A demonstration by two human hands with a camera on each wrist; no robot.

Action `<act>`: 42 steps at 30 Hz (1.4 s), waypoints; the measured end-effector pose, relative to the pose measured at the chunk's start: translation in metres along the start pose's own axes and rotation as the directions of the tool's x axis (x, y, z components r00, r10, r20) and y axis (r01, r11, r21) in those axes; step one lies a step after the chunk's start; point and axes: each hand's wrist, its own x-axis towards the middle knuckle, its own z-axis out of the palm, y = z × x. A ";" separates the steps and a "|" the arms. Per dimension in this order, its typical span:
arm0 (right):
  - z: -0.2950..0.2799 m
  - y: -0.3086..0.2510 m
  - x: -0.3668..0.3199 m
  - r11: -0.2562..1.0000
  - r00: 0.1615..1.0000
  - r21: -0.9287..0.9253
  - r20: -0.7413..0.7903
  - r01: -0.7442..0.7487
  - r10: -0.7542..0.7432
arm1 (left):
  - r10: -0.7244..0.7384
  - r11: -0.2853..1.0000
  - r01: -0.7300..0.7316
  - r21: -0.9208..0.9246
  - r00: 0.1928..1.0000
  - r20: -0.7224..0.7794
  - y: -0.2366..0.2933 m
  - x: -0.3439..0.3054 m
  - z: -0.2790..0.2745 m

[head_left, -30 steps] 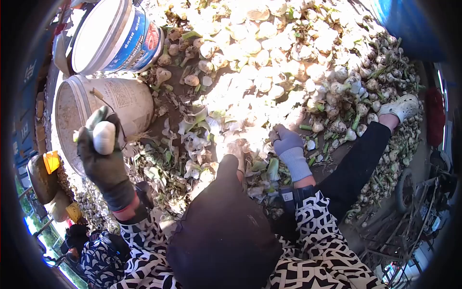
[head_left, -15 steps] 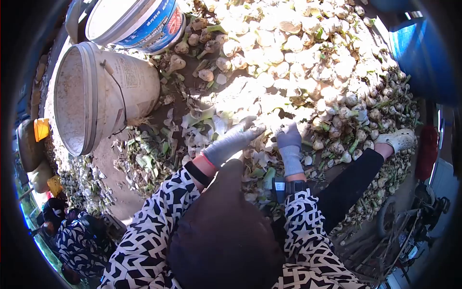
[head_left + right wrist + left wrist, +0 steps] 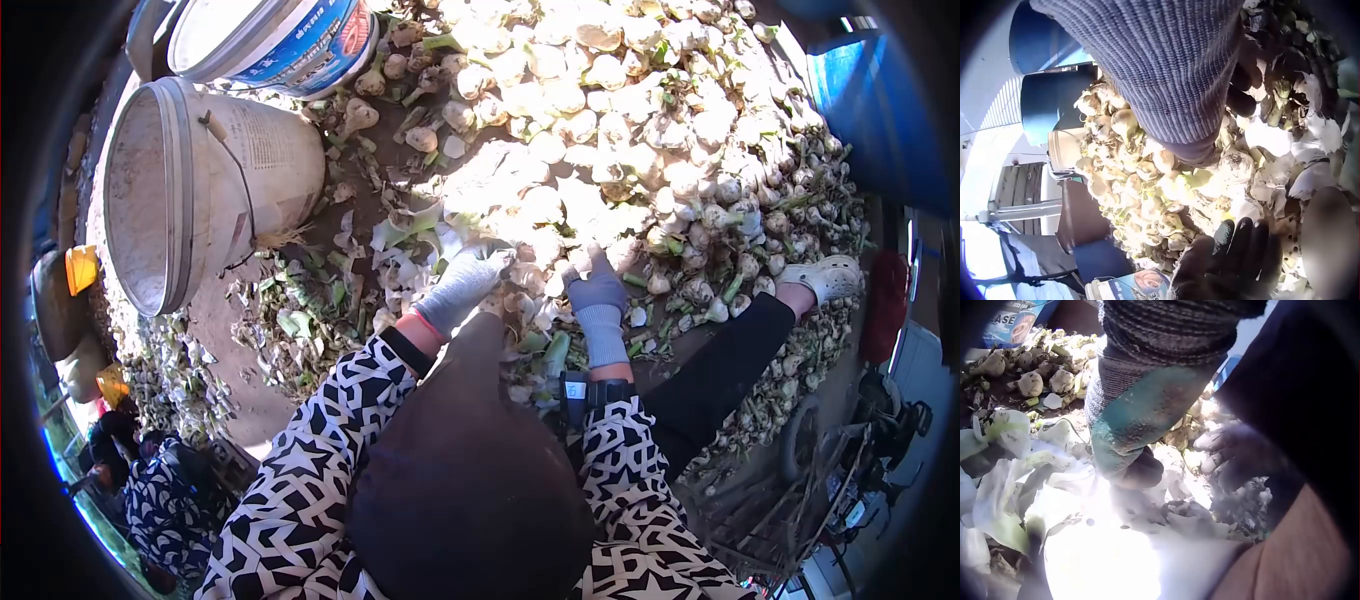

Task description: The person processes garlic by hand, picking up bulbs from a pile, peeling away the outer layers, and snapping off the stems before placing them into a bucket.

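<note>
In the head view my gloved left hand (image 3: 465,285) is low over the pale peelings (image 3: 405,228), left of my right hand (image 3: 598,295). Its fingers look extended in the right wrist view, with no bulb visible in them. My right hand reaches down at the near edge of the heap of garlic bulbs (image 3: 600,75). In the right wrist view its cuff (image 3: 1166,75) hides much of the grasp, and a bulb (image 3: 1235,165) lies beside it; whether it is gripped cannot be told. Glare whitens the area around both hands.
A whitish bucket (image 3: 265,160) lies tipped at the left, its mouth facing left, below a blue-labelled bucket (image 3: 310,50). A blue barrel (image 3: 880,120) stands at the upper right. One leg with a clog (image 3: 832,278) stretches right; another person (image 3: 175,500) is at the lower left.
My left hand, holding a white bulb by the tipped bucket a second ago, moved right to the peelings, then drew back slightly; that bulb is no longer seen in it. My right hand stays near the heap.
</note>
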 end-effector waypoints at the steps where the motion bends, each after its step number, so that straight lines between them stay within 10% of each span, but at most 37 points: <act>1: -0.003 -0.016 0.010 1.000 1.000 0.002 0.002 -0.005 0.005 | -0.004 1.000 0.004 0.003 1.000 0.001 0.002 0.001 0.001; 3: 0.002 -0.041 0.030 0.958 0.881 -0.267 0.421 -0.109 0.218 | 0.090 0.975 -0.107 0.193 0.991 0.098 0.016 -0.002 0.004; 5: 0.013 -0.038 0.031 0.981 0.915 -0.194 0.398 0.016 0.064 | 0.092 0.951 -0.083 0.298 0.996 -0.018 0.016 0.002 0.008; 9: -0.006 -0.048 0.002 0.989 0.933 -0.141 0.351 -0.036 0.084 | -0.005 0.997 0.017 -0.070 0.986 0.167 0.033 -0.004 0.007; 11: -0.012 -0.043 -0.021 0.864 0.908 0.301 -0.017 0.404 -0.419 | 0.000 0.994 0.035 -0.107 0.951 0.310 0.036 -0.009 0.007; 13: -0.025 -0.050 -0.026 0.822 0.928 0.438 -0.102 0.364 -0.357 | 0.247 0.908 -0.121 -0.400 0.928 0.279 0.045 -0.023 0.010; 15: -0.044 -0.058 -0.023 0.253 0.966 0.933 0.245 -0.257 0.079 | 0.244 0.942 -0.180 -0.285 0.947 0.208 0.062 -0.037 0.009; 16: -0.043 -0.058 -0.020 0.095 0.950 0.946 0.304 -0.310 0.067 | 0.273 0.962 -0.266 -0.058 0.941 0.200 0.072 -0.047 0.008; 17: -0.041 -0.060 -0.018 0.094 0.950 0.946 0.304 -0.309 0.066 | 0.299 0.927 -0.334 0.171 0.933 0.200 0.076 -0.053 0.008; 19: -0.042 -0.079 -0.014 0.479 0.950 0.839 0.312 -0.259 -0.032 | 0.470 0.809 -0.509 0.295 0.861 0.197 0.067 -0.053 0.010; 26: -0.036 -0.082 -0.014 0.480 0.961 0.849 0.274 -0.220 -0.044 | 0.697 0.477 -0.617 0.626 0.699 0.158 0.080 -0.064 0.012; 29: -0.045 -0.083 -0.015 0.538 0.954 0.824 0.278 -0.177 -0.112 | 0.501 0.769 -0.500 0.399 0.858 0.110 0.086 -0.070 0.009; 32: -0.068 -0.092 -0.014 0.578 0.919 0.785 0.368 -0.223 -0.145 | 0.253 0.901 -0.154 -0.405 0.946 0.203 0.080 -0.069 -0.002; 35: -0.078 -0.092 -0.012 0.494 0.841 0.791 0.505 -0.361 -0.196 | 0.346 0.923 -0.374 0.092 0.911 0.225 0.048 -0.065 -0.025; 36: -0.079 -0.092 -0.011 0.399 0.778 0.790 0.580 -0.465 -0.242 | 0.173 0.905 -0.049 -0.423 0.950 0.260 0.051 -0.042 -0.020; 37: -0.080 -0.092 -0.011 0.305 0.706 0.764 0.643 -0.568 -0.298 | 0.171 0.904 -0.048 -0.425 0.951 0.256 0.049 -0.041 -0.024; 38: -0.078 -0.094 -0.016 0.236 0.693 0.764 0.644 -0.600 -0.325 | 0.474 0.864 -0.494 0.097 0.863 0.172 0.047 -0.045 -0.031; 39: -0.076 -0.093 -0.019 0.240 0.645 0.713 0.700 -0.659 -0.307 | 0.703 0.423 -0.692 0.585 0.658 0.270 0.072 -0.055 -0.029; 40: -0.072 -0.096 -0.021 0.138 0.591 0.688 0.695 -0.713 -0.410 | 0.495 0.582 -0.577 0.573 0.810 0.314 0.084 -0.045 -0.032; 42: -0.063 -0.097 -0.019 0.041 0.540 0.649 0.665 -0.760 -0.516 | 0.386 0.587 -0.504 0.634 0.862 0.328 0.086 -0.020 -0.038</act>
